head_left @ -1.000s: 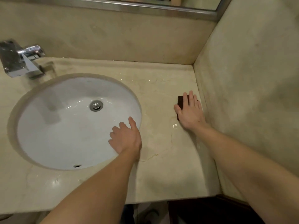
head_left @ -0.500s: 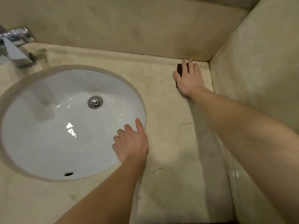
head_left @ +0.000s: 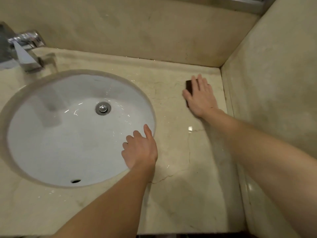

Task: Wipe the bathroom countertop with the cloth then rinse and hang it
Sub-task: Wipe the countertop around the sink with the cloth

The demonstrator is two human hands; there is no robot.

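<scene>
A dark brown folded cloth (head_left: 188, 85) lies flat on the beige marble countertop (head_left: 178, 194), near the back right corner. My right hand (head_left: 200, 96) presses down on it with fingers spread, covering most of it; only its left edge shows. My left hand (head_left: 139, 148) rests on the right rim of the white oval sink (head_left: 56, 140), fingers loosely apart, holding nothing.
A chrome faucet (head_left: 25, 50) stands at the back left of the sink. The drain plug (head_left: 103, 108) sits in the wet basin. Marble walls close the counter at the back and right (head_left: 274, 83). The counter's front edge runs along the bottom.
My right hand slid the cloth toward the back wall, then back a little toward me. My left hand stayed on the sink rim. The camera shifted.
</scene>
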